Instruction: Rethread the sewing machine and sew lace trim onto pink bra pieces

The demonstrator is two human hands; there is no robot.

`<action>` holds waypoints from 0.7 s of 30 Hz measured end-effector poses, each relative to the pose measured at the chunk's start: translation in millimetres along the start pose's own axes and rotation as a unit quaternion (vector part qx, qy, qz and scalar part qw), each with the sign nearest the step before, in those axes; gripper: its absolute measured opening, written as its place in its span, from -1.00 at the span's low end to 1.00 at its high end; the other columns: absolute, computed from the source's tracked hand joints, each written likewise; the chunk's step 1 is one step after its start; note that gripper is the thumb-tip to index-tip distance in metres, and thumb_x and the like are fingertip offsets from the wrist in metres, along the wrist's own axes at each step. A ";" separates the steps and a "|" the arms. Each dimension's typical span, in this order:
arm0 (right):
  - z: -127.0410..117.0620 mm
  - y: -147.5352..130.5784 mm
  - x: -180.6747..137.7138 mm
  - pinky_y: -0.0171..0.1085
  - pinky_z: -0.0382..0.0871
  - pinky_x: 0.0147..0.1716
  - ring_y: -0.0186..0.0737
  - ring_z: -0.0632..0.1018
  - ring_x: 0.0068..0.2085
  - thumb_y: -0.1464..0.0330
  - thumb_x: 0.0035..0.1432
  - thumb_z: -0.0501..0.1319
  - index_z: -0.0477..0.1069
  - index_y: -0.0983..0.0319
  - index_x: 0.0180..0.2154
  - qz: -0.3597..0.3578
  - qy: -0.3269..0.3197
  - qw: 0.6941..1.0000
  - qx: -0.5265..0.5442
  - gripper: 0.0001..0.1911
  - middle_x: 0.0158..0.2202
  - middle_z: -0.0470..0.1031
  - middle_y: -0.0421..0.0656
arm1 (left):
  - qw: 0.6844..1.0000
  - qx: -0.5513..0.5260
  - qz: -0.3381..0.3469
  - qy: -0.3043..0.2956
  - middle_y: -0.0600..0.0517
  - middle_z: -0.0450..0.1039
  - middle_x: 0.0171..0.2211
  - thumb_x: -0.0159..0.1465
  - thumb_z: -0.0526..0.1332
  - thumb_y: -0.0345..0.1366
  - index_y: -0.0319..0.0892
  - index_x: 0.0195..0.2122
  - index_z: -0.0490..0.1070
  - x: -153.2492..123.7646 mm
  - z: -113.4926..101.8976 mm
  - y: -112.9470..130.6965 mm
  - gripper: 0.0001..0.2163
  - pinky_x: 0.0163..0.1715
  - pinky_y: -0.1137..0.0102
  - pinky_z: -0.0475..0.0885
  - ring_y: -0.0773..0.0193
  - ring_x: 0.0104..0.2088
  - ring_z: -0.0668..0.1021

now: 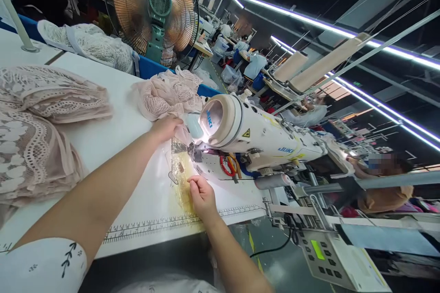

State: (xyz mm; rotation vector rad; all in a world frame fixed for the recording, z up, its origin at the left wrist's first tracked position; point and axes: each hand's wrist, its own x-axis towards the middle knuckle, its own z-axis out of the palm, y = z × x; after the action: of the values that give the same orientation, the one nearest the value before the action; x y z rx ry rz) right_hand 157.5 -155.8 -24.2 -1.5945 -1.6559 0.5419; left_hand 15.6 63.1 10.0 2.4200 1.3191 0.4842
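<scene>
My left hand (167, 127) reaches across the white table to the left of the sewing machine head (237, 121). Its fingers are closed on the edge of a crumpled beige lace fabric (165, 94), whose thin strip runs down toward the presser foot (193, 150). Nearer the front edge, my right hand (202, 196) is curled with thumb and fingertips together, beside the yellowish taped patch (182, 178) below the needle area. Whatever those fingers may pinch is too small to make out. Red-handled scissors (227, 165) lie under the machine arm.
Folded beige lace pieces (41, 123) cover the table's left side. A large fan (153, 13) stands behind a blue bin with white lace (92, 46). A printed ruler (147, 228) runs along the front edge; a control panel (321, 252) sits at right.
</scene>
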 end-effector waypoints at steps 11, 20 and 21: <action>8.2 -4.2 -4.4 -0.31 0.25 -0.44 -0.23 0.44 -0.45 0.48 0.08 0.03 0.46 0.18 -0.28 -0.261 -0.146 0.945 -0.134 -0.74 -0.50 0.46 -0.18 | 0.985 -0.145 -0.084 -0.037 -0.07 0.50 -0.20 0.21 0.09 -0.38 -0.18 -0.28 0.49 -70.8 -29.6 68.5 -0.81 -0.25 0.30 0.41 0.12 -0.24 0.52; 1.8 -34.3 -40.5 -0.32 0.14 -0.53 -0.27 0.45 -0.47 0.46 0.13 0.07 0.47 0.17 -0.25 -0.327 -0.178 0.912 -0.173 -0.77 -0.52 0.45 -0.23 | 0.910 -0.391 -0.100 -0.098 0.18 0.06 -0.68 0.14 0.06 -0.13 -0.22 -0.35 0.34 -123.9 -23.8 75.7 -0.75 -0.66 0.49 -0.02 0.43 -0.67 0.09; -1.7 -35.8 -43.9 -0.33 0.15 -0.53 -0.27 0.46 -0.45 0.45 0.15 0.07 0.47 0.17 -0.25 -0.324 -0.183 0.912 -0.175 -0.78 -0.50 0.47 -0.23 | 0.907 -0.398 -0.099 -0.094 0.19 0.04 -0.68 0.12 0.08 -0.11 -0.21 -0.36 0.34 -131.1 -24.3 74.6 -0.74 -0.65 0.49 -0.04 0.43 -0.66 0.09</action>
State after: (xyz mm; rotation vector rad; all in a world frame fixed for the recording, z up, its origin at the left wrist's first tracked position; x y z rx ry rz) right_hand 132.5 -203.4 -6.4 -1.0895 -2.5332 0.1995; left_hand -7.5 -83.1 47.7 1.5946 0.9975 0.5730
